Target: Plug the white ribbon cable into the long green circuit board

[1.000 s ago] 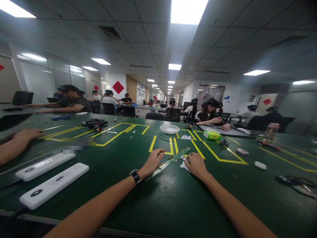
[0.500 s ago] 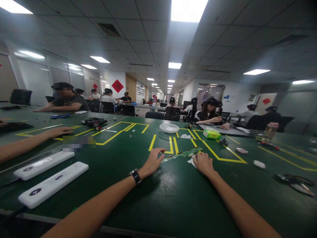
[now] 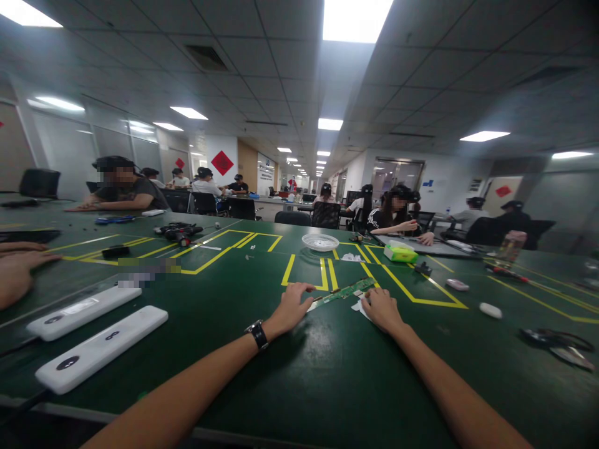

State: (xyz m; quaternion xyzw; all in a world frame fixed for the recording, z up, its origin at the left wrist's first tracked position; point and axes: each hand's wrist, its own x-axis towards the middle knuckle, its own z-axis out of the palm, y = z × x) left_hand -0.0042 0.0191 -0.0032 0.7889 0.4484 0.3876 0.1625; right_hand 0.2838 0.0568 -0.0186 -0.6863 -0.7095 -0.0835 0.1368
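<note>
A long, narrow green circuit board (image 3: pixel 347 291) lies slantwise between my hands, low over the green table. At its near left end, my left hand (image 3: pixel 294 305), with a dark watch on the wrist, has its thumb and fingers curled around the edge. My right hand (image 3: pixel 381 308) is closed on a crumpled white tissue (image 3: pixel 359 307) and presses it near the board's right end. Part of the tissue is hidden under the right fingers. The board's left tip is covered by the left fingers.
Ahead stands a white plastic basket (image 3: pixel 320 242). A yellow-green tissue pack (image 3: pixel 400 252) sits to its right. Two white power strips (image 3: pixel 103 349) lie at the left, near a co-worker's hand (image 3: pixel 19 274). Yellow tape (image 3: pixel 421 300) marks the table.
My right hand has shifted slightly left along the board with the tissue. At the left, the co-worker's hand has drawn back, baring a small black object.
</note>
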